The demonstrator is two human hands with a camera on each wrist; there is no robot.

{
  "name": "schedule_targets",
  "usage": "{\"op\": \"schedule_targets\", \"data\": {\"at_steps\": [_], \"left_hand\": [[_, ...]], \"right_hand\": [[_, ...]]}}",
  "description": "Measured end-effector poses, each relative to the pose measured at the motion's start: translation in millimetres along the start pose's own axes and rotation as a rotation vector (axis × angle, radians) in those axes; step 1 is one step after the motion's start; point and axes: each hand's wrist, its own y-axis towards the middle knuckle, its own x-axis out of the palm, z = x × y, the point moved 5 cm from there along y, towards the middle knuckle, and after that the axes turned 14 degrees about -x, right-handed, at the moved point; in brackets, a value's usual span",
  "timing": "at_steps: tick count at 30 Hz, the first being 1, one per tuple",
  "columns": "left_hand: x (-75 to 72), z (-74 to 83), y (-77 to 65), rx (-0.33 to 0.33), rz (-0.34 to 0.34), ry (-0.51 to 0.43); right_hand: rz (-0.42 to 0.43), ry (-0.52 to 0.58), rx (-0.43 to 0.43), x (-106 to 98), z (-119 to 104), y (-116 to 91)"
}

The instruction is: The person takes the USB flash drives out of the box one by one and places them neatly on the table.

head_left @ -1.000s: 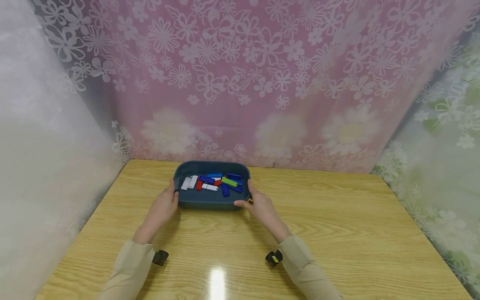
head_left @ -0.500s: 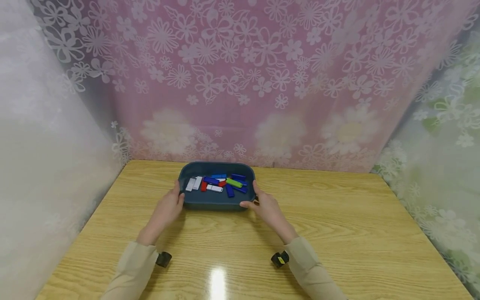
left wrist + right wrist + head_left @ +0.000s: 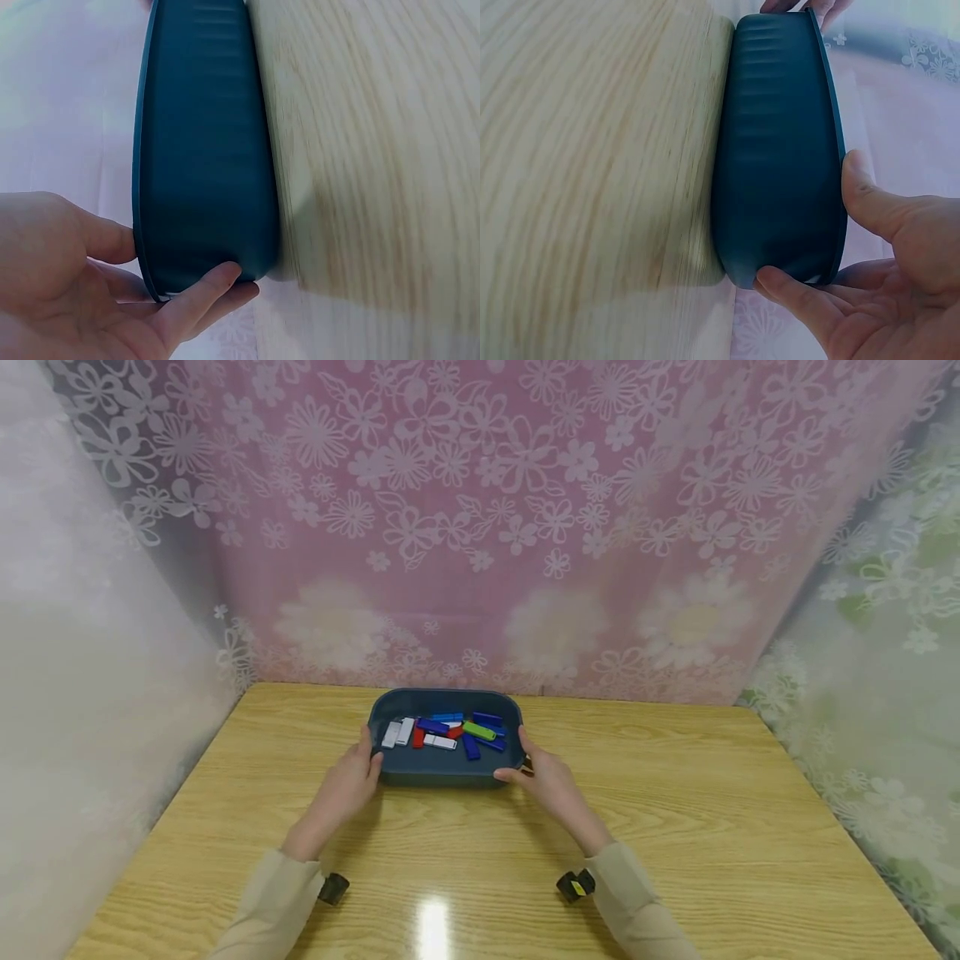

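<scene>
A dark teal plastic basin (image 3: 442,779) with rounded corners sits on the table toward its back edge. At its left end my left hand (image 3: 347,783) grips it, thumb near the rim and fingers around the corner, as the left wrist view shows. My right hand (image 3: 551,781) holds the opposite end the same way; in the right wrist view its thumb is at the rim and a fingertip presses under the corner. Inside lie several USB flash drives: a green one (image 3: 478,732) on top, white ones (image 3: 439,742), red ones (image 3: 417,738) and blue ones (image 3: 471,747).
The wooden table (image 3: 675,810) spreads around the basin. A pink floral curtain (image 3: 480,527) hangs behind its back edge, with pale curtains (image 3: 97,652) at the sides. A black wrist device (image 3: 576,886) shows by the right sleeve (image 3: 630,893).
Both hands have moved the basin to the right along the table and very slightly closer. The flash drives inside keep their arrangement. The grip looks the same.
</scene>
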Motion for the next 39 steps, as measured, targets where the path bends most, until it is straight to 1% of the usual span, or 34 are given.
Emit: {"op": "schedule_targets", "data": {"at_steps": [12, 19, 24, 31, 34, 39], "left_hand": [[14.3, 19.0, -1.0, 0.000, -0.008, -0.020], [22.6, 28.3, -0.8, -0.024, -0.020, -0.024], [27.1, 36.0, -0.8, -0.012, -0.014, -0.030], [34.0, 45.4, -1.1, -0.014, -0.029, -0.037], [36.2, 50.5, -1.8, 0.000, -0.026, -0.044], [40.2, 56.8, -4.3, 0.014, -0.048, -0.056]], "right_hand": [[-0.007, 0.006, 0.009, -16.1, 16.3, -12.2], [-0.008, -0.004, -0.002, -24.5, 24.0, -18.7], [-0.004, 0.007, -0.004, -30.2, 30.6, -23.0], [-0.020, 0.017, 0.003, -38.1, 39.6, -28.6], [-0.025, 0.013, -0.001, -42.4, 42.2, -30.6], [-0.033, 0.017, -0.002, -48.3, 46.0, -33.9]]}}
